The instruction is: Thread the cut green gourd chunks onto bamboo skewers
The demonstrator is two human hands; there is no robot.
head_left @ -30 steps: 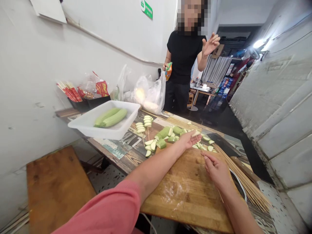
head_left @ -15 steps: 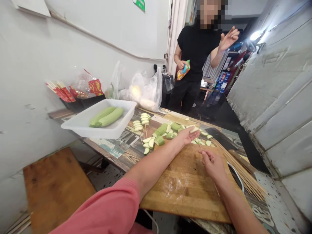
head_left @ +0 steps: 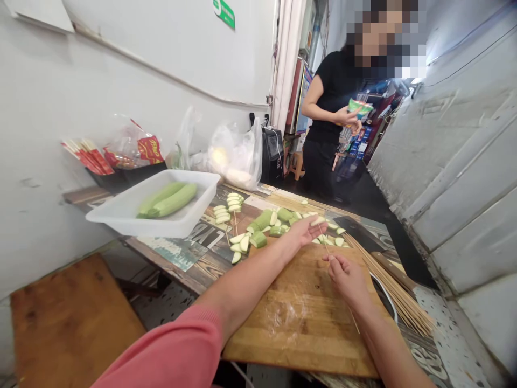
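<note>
My left hand, palm up over the far edge of the wooden cutting board, holds a pale zucchini slice at its fingers. Below it my right hand pinches a thin bamboo skewer, whose upper end meets the slice; its lower end passes under the right wrist. Cut zucchini chunks and half-round slices lie beyond the board. Two bunches of skewered slices rest on the table to the left.
Two whole zucchini lie in a white plastic tray. Loose bamboo skewers and a knife are at the right. Plastic bags stand by the wall. A wooden stool is at lower left; a person in black stands beyond the table.
The person beyond the table has turned and shifted right, the raised hand now lowered to the colourful packet. My view has moved slightly; my hands keep nearly the same hold.
</note>
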